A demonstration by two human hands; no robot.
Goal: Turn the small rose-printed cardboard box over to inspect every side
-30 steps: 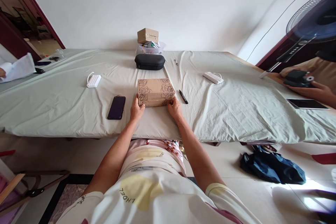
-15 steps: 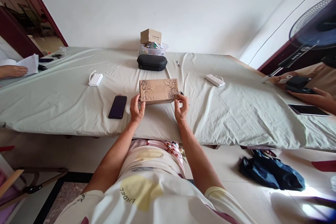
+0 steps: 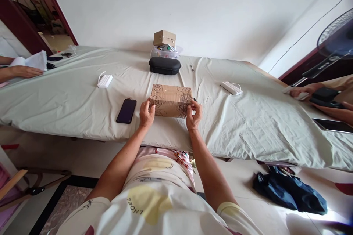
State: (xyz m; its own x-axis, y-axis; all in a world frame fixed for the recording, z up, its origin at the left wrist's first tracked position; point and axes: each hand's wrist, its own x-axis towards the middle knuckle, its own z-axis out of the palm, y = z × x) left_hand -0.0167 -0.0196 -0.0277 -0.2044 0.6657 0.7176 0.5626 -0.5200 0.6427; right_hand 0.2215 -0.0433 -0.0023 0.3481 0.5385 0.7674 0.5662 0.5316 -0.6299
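A brown cardboard box (image 3: 171, 101) with dark looping scribbles near its corners is between my hands at the front of the cloth-covered table. My left hand (image 3: 147, 114) grips its left end, thumb on the near side. At the right end my right hand (image 3: 194, 114) is closed on the box. A small dark object (image 3: 195, 99) shows by the right fingers; its kind cannot be made out. The box's top and near side both face me. Left of my left hand lies a dark smartphone (image 3: 126, 111).
Behind the box are a black hard case (image 3: 164, 66), a clear plastic bin (image 3: 176, 52) and a smaller carton (image 3: 164, 38). White power banks (image 3: 105, 80) lie left and right. Other people's hands hold papers (image 3: 34, 62) at left and a dark object (image 3: 325, 97) at right.
The box has tipped in my hands, so more of its near, scribbled side shows. Both hands still grip its ends. The whole view has shifted slightly.
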